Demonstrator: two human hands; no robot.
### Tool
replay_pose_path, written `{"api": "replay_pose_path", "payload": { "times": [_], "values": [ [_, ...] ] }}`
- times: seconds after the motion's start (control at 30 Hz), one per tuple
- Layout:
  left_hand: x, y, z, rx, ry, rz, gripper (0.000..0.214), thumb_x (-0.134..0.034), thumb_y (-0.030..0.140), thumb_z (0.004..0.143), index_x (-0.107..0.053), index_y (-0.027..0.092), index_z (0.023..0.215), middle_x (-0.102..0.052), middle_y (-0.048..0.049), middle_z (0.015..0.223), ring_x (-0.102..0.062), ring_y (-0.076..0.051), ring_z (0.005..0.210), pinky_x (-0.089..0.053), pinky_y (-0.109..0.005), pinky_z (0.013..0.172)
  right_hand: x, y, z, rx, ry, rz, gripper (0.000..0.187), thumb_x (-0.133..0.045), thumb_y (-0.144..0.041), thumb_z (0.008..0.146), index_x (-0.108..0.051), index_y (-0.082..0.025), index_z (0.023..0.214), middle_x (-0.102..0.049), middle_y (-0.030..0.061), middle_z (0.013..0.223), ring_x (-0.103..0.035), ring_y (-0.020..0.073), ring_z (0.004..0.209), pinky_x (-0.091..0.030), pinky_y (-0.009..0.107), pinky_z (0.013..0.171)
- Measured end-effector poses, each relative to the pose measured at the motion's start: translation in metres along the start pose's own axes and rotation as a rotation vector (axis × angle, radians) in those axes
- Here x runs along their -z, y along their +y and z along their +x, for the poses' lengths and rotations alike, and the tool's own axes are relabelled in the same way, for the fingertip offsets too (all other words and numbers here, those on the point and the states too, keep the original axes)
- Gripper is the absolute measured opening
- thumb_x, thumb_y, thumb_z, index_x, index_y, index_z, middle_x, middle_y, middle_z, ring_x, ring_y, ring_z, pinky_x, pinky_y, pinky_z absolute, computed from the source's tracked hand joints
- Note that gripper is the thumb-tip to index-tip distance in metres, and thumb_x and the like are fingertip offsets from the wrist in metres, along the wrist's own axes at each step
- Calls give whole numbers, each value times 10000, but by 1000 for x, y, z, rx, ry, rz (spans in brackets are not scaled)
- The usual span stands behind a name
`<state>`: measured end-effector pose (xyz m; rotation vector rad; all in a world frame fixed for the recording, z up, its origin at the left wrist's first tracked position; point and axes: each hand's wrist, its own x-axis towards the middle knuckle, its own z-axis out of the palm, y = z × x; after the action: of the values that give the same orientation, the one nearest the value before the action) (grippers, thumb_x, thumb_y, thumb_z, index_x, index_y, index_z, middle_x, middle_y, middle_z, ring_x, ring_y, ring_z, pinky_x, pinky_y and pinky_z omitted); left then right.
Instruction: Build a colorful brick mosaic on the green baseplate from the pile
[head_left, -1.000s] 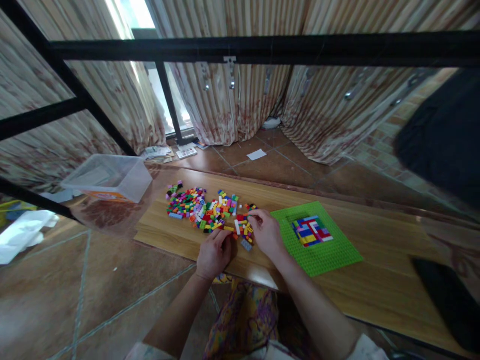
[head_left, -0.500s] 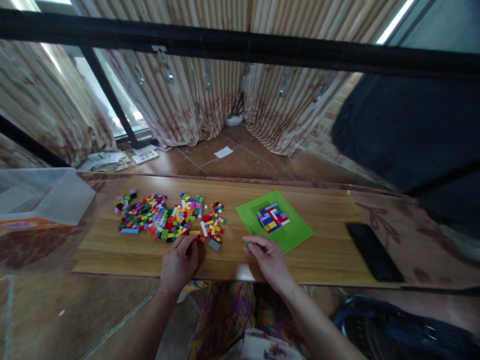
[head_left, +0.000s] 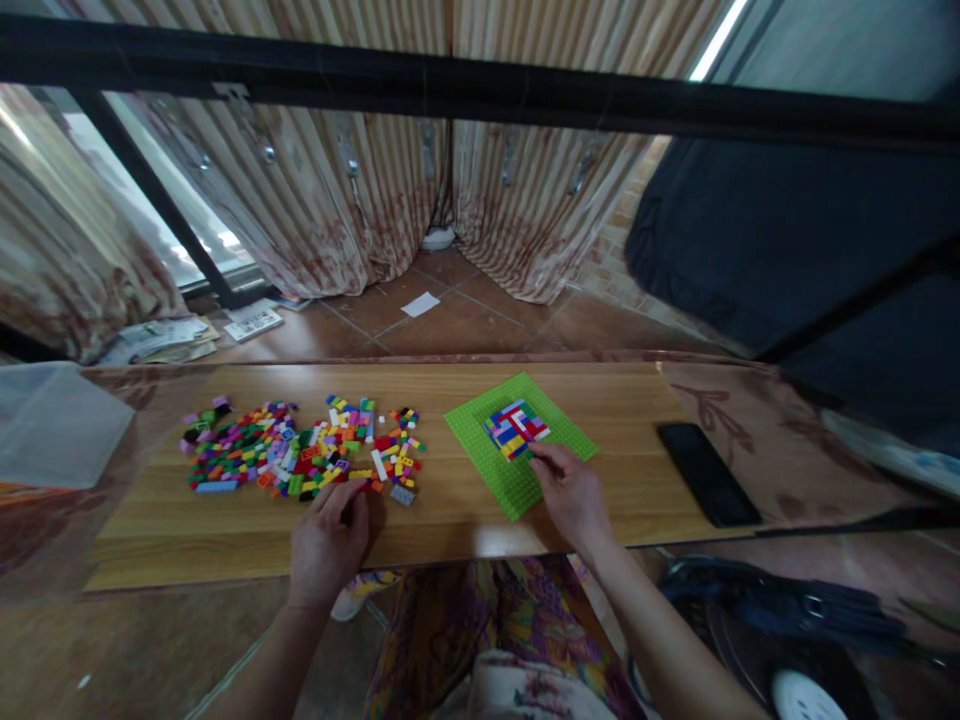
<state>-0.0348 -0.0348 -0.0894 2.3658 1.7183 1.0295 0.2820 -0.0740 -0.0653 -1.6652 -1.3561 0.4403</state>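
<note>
Striped curtains (head_left: pixel 337 200) hang across the top; what looks like dark cloth (head_left: pixel 750 240) fills the upper right; papers (head_left: pixel 161 337) lie middle left, a black phone (head_left: pixel 709 474) at right.

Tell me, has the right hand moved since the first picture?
Yes: judged against the green studded baseplate, the right hand has moved right, from the loose building bricks to over that plate.

Daylight filters through a window (head_left: pixel 198 212) at left, beside floor-length striped curtains (head_left: pixel 360 190) with reddish floral hems. A black metal rail (head_left: pixel 487 92) spans the foreground above brown floor tiles (head_left: pixel 487 325) and a long wood-grain tabletop (head_left: pixel 630 400). At right, dark fabric (head_left: pixel 742 230) hangs near pale brick-patterned tiling (head_left: pixel 611 245), the corner dim.
</note>
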Motion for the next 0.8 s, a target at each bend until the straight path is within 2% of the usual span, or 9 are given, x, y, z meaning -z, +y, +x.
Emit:
{"api": "replay_pose_path", "payload": {
  "times": [0.17, 0.47, 0.8],
  "values": [
    [-1, -1, 0, -2, 5, -13, 196, -487, 268, 892, -646, 186, 972, -702, -69, 947, -671, -189, 869, -526, -278, 746, -5, -2, 3, 75, -6, -106, 240, -506, -247, 870, -706, -187, 990, -703, 94, 982, -655, 214, 905, -517, 361, 822],
    [1, 0, 1, -8, -4, -6, 205, -479, 282, 890, -638, 198, 989, -703, -69, 934, -670, -193, 850, -530, -291, 737, 0, 1, -4, -12, 49, -76, 267, -515, -294, 867, -689, -186, 1038, -693, 90, 955, -646, 204, 828, -524, 341, 737],
    [3, 2, 3, -1, -7, -18, 189, -476, 274, 887, -632, 203, 965, -706, -64, 922, -672, -194, 849, -535, -301, 746, -24, -12, 6, 131, 13, -274, 203, -488, -223, 892, -688, -211, 923, -698, 75, 901, -635, 203, 864, -488, 329, 808]
  ]
}}
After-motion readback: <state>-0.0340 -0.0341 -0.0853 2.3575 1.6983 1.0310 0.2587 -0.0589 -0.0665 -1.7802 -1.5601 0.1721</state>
